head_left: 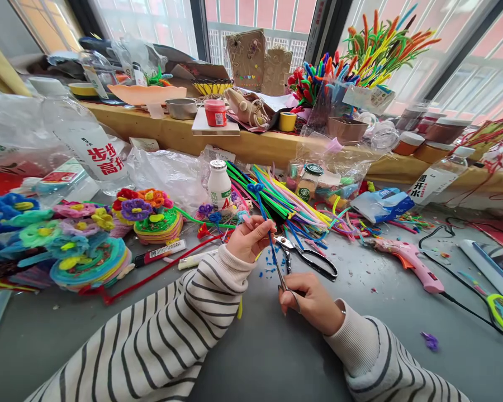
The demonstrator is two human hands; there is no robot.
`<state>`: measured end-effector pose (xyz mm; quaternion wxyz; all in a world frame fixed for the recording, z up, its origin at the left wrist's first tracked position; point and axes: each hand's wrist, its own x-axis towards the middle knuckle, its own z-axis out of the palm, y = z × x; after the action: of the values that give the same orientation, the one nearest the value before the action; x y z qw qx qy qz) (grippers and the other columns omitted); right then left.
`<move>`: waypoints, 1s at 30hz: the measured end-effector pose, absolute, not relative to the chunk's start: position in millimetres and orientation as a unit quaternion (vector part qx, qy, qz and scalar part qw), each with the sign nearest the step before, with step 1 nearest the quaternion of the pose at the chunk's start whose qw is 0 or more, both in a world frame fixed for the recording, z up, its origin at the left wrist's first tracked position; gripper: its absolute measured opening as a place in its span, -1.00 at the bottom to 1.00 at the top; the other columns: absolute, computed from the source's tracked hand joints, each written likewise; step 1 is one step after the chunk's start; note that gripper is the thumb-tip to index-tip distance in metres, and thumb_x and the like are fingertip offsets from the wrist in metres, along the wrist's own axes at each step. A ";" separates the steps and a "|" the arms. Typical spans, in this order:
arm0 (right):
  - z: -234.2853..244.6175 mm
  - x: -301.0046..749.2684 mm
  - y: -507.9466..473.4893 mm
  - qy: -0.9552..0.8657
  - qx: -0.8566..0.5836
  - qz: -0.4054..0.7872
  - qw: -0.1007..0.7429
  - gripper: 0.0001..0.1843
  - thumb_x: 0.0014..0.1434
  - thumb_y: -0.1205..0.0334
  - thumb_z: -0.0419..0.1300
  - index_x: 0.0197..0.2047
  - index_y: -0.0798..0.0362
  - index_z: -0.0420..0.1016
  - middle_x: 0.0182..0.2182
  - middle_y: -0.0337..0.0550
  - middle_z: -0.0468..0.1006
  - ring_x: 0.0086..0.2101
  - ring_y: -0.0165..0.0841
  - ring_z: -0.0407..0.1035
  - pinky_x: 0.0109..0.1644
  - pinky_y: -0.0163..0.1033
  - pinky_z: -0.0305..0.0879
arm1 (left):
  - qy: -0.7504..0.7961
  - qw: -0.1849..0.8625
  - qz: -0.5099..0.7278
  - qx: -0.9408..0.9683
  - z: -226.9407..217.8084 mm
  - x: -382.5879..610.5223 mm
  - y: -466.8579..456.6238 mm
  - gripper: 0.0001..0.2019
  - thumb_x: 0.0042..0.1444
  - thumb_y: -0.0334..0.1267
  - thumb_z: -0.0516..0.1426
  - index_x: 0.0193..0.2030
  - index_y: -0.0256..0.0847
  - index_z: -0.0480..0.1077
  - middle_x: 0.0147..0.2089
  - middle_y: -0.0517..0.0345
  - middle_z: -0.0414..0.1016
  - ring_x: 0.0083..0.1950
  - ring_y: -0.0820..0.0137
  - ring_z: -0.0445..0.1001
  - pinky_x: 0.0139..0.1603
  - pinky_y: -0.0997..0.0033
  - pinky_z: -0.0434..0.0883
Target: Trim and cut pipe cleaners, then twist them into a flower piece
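My left hand point(250, 239) pinches a blue pipe cleaner point(263, 207) whose upper end is curled into a small looped shape. The lower end hangs below my fingers. Small metal scissors point(282, 277) are in my right hand point(310, 301), fingers wrapped round the handles. Their blades point up and lie along the pipe cleaner's lower end; whether they touch it I cannot tell. Bits of blue fuzz point(269, 261) are scattered on the table just behind. Larger black-handled scissors point(308, 259) rest on the table beyond my right hand.
Pipe-cleaner flowers point(73, 234) crowd the left side. A white bottle point(219, 184) stands behind my left hand, beside a pile of colourful pipe cleaners point(276, 192). At right lie a pink glue gun point(411, 259), its black cord and a purple scrap point(430, 341).
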<state>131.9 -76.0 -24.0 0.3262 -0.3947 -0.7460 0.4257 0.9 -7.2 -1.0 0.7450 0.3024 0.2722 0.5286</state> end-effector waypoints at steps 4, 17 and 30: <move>-24.1 132.1 -75.0 -0.714 -0.418 0.433 0.358 -0.38 -0.04 -0.21 -0.06 -0.84 0.12 0.16 -0.81 -0.28 0.15 -0.70 -0.53 0.07 -0.60 -0.40 0.00 | 0.281 0.746 0.525 0.298 -2.2 0.6 -7.7 -0.78 -0.39 -0.38 0.26 -0.62 -0.27 0.27 -0.64 0.31 0.43 -0.61 0.60 0.39 -0.62 0.72 0.34; -20.6 131.1 -77.4 -0.775 -0.376 0.430 0.271 -0.28 -0.11 -0.37 -0.29 -0.65 0.14 0.26 -0.68 -0.25 0.19 -0.62 -0.49 0.07 -0.56 -0.37 -0.01 | 0.264 0.753 0.526 0.294 -2.6 -2.2 -8.2 -0.79 -0.39 -0.33 0.27 -0.60 -0.28 0.31 -0.62 0.29 0.44 -0.61 0.60 0.40 -0.59 0.72 0.36; -25.4 129.1 -75.6 -0.755 -0.394 0.432 0.298 -0.32 -0.07 -0.32 -0.23 -0.75 0.13 0.18 -0.74 -0.27 0.16 -0.66 -0.51 0.04 -0.57 -0.37 0.01 | 0.307 0.735 0.534 0.284 1.6 0.2 -9.3 -0.80 -0.37 -0.40 0.26 -0.65 -0.29 0.26 -0.66 0.30 0.42 -0.63 0.61 0.38 -0.60 0.72 0.36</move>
<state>129.1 -75.6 -25.4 0.2984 -0.3940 -0.7546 0.4315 0.2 -9.3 1.6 0.7347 0.2840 0.3075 0.5339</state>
